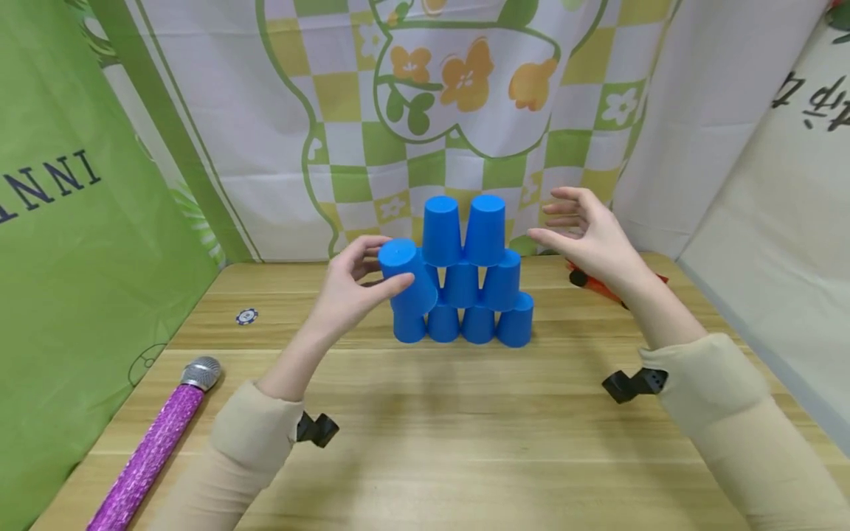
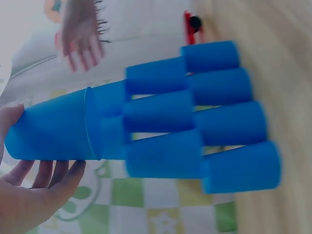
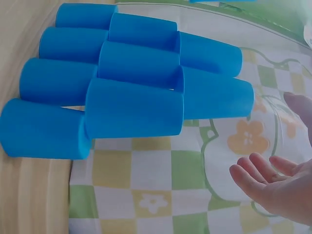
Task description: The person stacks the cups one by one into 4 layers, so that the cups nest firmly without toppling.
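Observation:
My left hand [image 1: 352,284] holds an upside-down blue cup [image 1: 406,276] between thumb and fingers. In the left wrist view this cup [image 2: 53,126] is raised, its rim overlapping the two top cups of a stack. The stack [image 1: 478,324] is a pyramid of upside-down blue cups: several in the bottom row, three above, two on top. From the head view, the held cup covers part of the stack's left side. To the right of the top row my right hand [image 1: 584,228] hangs in the air, fingers apart and loosely bent, touching nothing.
A microphone with a glittery purple handle [image 1: 156,450] lies at the table's left. Behind it is a blue-and-white poker chip [image 1: 247,316]. A red object with black parts [image 1: 598,286] lies under my right forearm. Patterned curtains [image 1: 425,169] hang behind the wooden table [image 1: 465,435].

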A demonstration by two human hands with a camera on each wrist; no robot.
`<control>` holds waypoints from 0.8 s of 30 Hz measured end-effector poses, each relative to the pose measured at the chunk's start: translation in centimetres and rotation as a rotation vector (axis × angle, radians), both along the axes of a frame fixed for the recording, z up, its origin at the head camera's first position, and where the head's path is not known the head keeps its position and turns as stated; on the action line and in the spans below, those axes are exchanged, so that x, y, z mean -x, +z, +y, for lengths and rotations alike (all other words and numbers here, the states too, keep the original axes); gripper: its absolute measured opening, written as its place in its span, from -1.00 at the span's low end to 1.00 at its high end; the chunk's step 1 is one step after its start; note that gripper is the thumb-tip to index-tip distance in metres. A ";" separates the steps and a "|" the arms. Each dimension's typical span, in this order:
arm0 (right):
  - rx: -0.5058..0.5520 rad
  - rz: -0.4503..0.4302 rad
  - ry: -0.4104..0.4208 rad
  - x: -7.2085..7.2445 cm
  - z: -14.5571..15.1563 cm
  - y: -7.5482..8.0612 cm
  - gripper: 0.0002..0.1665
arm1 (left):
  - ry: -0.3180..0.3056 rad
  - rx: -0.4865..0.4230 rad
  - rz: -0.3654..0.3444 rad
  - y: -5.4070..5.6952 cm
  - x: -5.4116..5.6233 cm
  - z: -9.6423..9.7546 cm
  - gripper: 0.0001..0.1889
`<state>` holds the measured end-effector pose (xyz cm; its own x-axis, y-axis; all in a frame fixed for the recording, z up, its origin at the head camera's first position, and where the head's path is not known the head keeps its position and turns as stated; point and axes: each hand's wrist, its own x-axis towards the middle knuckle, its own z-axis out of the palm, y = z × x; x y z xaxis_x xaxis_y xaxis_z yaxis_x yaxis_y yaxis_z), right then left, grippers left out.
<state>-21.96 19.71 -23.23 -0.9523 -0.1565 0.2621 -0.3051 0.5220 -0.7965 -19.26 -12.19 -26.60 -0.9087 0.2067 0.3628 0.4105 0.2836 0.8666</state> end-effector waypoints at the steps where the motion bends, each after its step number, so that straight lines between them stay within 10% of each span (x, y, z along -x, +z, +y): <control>1: 0.005 -0.004 -0.006 -0.3 0.2 -0.2 -0.13 | 0.004 0.002 0.012 0.7 0.1 -0.1 -0.52; 12: 0.043 -0.020 -0.040 -2.6 2.6 -3.6 -0.22 | 0.033 -0.019 0.087 6.0 1.7 0.8 -0.50; 24: 0.069 0.061 -0.068 -4.2 2.2 -8.2 -0.34 | 0.036 -0.013 0.069 9.0 3.7 1.9 -0.51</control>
<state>-17.80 21.89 -31.43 -0.9419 -0.0720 0.3281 -0.3202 0.4876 -0.8122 -22.98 -10.32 -17.63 -0.8882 0.1695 0.4271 0.4591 0.2884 0.8403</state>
